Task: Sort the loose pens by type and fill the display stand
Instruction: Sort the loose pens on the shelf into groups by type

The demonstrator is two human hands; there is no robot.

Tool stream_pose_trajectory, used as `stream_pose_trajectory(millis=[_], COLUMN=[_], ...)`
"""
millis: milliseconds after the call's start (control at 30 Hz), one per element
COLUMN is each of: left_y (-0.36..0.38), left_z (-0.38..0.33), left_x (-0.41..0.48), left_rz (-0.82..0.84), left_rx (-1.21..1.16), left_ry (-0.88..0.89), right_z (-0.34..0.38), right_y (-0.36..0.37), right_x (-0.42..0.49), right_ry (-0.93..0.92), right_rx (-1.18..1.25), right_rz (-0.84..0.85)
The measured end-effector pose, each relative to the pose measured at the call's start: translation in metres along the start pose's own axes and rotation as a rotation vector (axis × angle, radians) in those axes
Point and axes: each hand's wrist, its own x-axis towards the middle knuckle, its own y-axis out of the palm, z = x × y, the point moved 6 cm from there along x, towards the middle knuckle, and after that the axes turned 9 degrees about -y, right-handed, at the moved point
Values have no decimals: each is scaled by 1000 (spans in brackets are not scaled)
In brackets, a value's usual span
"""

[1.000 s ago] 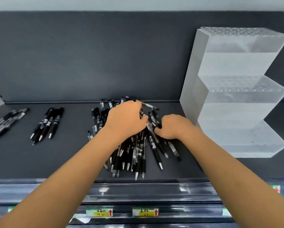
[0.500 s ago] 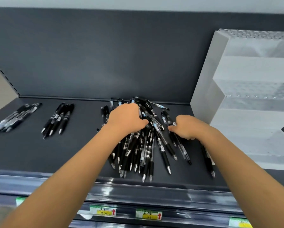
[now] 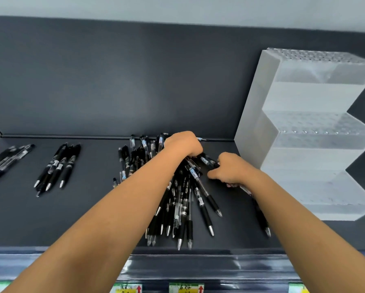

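While the left hand (image 3: 182, 144) is reaching over the pile of pens (image 3: 183, 199) in the middle of the shelf (image 3: 82, 218), its fingers are curling down into the far end of the heap, near the back edge. Whether they are actually gripping any pens I cannot tell. The right hand (image 3: 232, 170) is sitting just beside it at the right flank of the pile, knuckles up. Its fingers are curling tight round one pen (image 3: 262, 216), which is running back under the forearm with its silver tip pointing toward the front edge.

The pile is lying fanned out, black and clear barrels crossing one another, most tips aiming at the front edge. The display stand (image 3: 304, 134), a frosted stepped block with rows of holes in its tiers, is standing at the right end of the shelf, near the right hand. Well apart to the left, a small bundle (image 3: 56, 166) of black pens is lying side by side, and a second bundle (image 3: 6, 159) is lying by the left edge. Price labels (image 3: 185, 288) are showing on the rail under the front edge.
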Motion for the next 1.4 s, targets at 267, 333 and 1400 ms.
stream_pose_trajectory(millis=[267,333,1400], left_y=[-34,-39,-69], left_z=[8,7,370], left_x=[-27,-50,-28], left_rz=[153,244,153], left_rx=[-713,-776,-882], left_ry=[166,301,123], right_z=[2,19,309], right_y=[-22,-29,136], right_x=[-18,-22,39], right_ry=[-50,-111,-65], right_rx=[772,1027,1278], right_rz=[-293,-292,-235])
